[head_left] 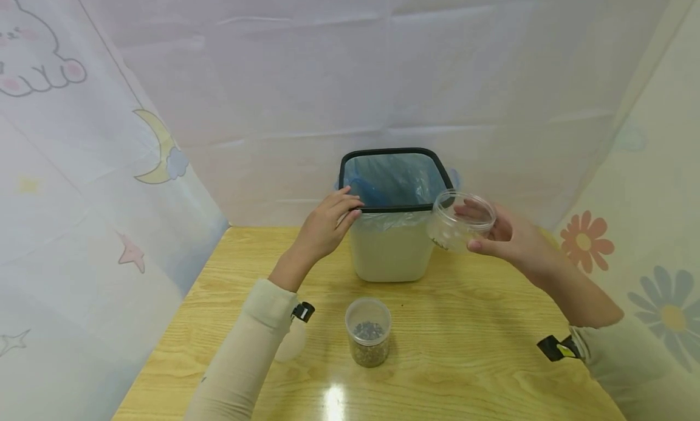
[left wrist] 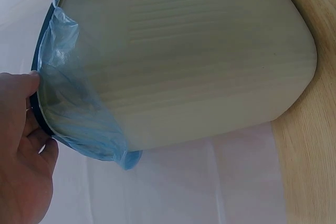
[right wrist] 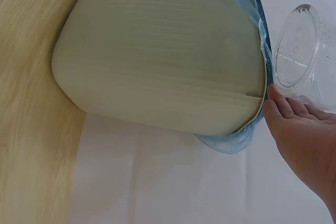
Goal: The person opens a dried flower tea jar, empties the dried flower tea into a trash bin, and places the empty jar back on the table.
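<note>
A cream trash bin [head_left: 391,251] with a black rim and a blue bag liner [head_left: 383,175] stands at the back of the table. My left hand [head_left: 330,223] grips its rim at the near left corner; the left wrist view shows the thumb outside and fingers behind the rim. Right of the bin, my right hand [head_left: 508,232] holds a clear plastic jar [head_left: 449,226] between thumb and fingers, close by the rim. The jar is lidless and tilted, with a few dark specks near its base, also visible on the jar [right wrist: 299,48] in the right wrist view.
Nearer on the wooden table [head_left: 454,342] stands a second clear jar [head_left: 369,333], partly filled with small dark and brownish bits. A pale translucent disc [head_left: 292,343] lies left of it, partly hidden by my left sleeve. A white sheet [head_left: 383,75] hangs behind the bin.
</note>
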`<state>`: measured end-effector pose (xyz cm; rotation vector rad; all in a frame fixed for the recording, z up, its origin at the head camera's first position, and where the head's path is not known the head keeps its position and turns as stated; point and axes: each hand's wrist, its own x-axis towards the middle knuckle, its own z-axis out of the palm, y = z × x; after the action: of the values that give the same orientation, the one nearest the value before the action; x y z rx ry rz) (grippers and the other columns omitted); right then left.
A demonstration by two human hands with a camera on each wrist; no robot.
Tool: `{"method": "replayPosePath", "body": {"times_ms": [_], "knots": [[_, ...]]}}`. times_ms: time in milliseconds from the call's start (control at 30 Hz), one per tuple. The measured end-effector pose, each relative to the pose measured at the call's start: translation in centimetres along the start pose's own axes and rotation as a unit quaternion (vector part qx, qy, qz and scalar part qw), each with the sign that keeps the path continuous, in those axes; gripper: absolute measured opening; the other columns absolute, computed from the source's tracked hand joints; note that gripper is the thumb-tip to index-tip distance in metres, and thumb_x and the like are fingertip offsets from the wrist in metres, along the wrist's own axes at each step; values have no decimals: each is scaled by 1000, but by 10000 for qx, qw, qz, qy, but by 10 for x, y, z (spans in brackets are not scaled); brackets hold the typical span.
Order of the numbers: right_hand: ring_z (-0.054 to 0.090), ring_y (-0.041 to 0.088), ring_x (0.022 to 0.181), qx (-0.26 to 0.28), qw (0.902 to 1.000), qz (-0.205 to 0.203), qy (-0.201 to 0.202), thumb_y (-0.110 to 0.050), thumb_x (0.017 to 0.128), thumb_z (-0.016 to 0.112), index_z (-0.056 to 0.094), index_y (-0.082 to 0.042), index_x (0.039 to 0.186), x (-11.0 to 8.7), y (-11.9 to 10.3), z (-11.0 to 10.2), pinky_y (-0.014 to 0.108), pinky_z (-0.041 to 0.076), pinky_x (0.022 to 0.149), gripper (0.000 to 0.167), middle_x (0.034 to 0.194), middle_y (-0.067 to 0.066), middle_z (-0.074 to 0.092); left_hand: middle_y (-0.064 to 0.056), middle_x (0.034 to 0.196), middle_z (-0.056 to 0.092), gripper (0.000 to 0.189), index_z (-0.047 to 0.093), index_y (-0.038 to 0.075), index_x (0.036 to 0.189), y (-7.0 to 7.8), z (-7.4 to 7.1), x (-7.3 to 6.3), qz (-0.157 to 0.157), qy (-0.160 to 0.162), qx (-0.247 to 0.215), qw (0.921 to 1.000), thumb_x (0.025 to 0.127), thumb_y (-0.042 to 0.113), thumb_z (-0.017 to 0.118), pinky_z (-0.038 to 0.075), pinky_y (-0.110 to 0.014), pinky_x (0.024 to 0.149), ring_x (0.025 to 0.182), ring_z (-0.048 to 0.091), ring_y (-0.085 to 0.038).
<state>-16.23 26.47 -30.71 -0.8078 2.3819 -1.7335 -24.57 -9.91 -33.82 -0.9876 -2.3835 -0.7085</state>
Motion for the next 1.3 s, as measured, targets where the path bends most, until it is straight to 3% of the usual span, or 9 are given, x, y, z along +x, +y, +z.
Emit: {"method": "replayPosePath", "body": {"times_ms": [367,633,767,1000,1300], "knots": [[44,1,138,39,9998,-162,-83,8,97,58,25,-10,161,-12,14,-1,19,52,93,73,156,7,41,-9,135,64,29,69,8,126,-1,-1,1,-91,-59,-16,9999,105,22,57,34,-41,119,146,39,-25],[41,3,141,129,9993,-265,-211,11,95,60,27,-7,160,-18,27,2,14,43,102,75,155,-1,43,-9,134,64,28,69,7,126,0,-1,1,-78,-48,-21,10000,105,22,57,34,-41,119,146,40,-25],[42,2,141,67,9993,-298,-235,11,94,62,28,-6,159,-22,34,6,9,37,104,76,156,2,44,-10,134,64,28,69,7,125,0,-2,1,-61,-33,-44,10000,105,22,57,34,-41,119,146,40,-26],[40,0,141,28,9990,-214,-381,8,95,63,24,-6,161,-26,43,11,7,33,105,78,159,17,37,-9,134,64,28,69,8,126,0,-2,1,-94,-32,-69,9999,105,22,57,35,-42,118,146,40,-26],[40,0,141,93,9987,-267,-427,9,94,63,23,0,159,-32,51,14,9,35,106,76,158,16,39,-9,133,64,28,69,7,125,-1,0,1,-13,-2,5,10000,105,22,57,35,-42,118,145,41,-26]]}}
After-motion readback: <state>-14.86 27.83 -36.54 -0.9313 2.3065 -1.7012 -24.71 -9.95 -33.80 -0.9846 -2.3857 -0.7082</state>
